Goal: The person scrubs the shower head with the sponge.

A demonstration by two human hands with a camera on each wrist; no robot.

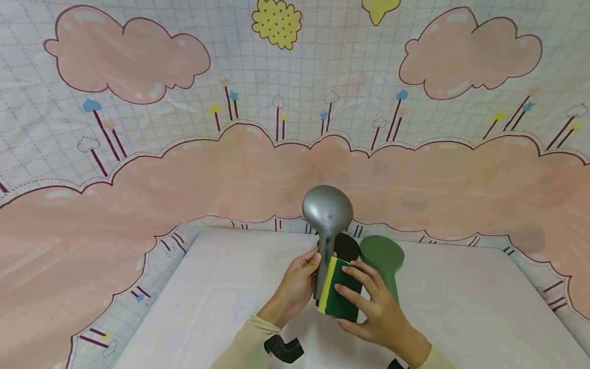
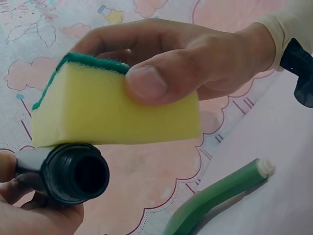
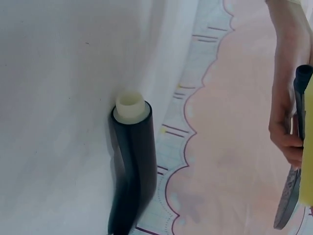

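My left hand grips the handle of a grey shower head, held upright above the white table with its round head at the top. The open threaded end of that handle faces the left wrist view. In my right hand is a sponge, yellow with a green scouring side, held between thumb and fingers. Its yellow face lies against the shower head's handle. In the right wrist view the left hand and the sponge's yellow side show at the right edge.
Behind the hands, a black shower head and a green shower head lie on the white table. The black one's handle ends in a pale connector. A patterned cloth hangs behind the table.
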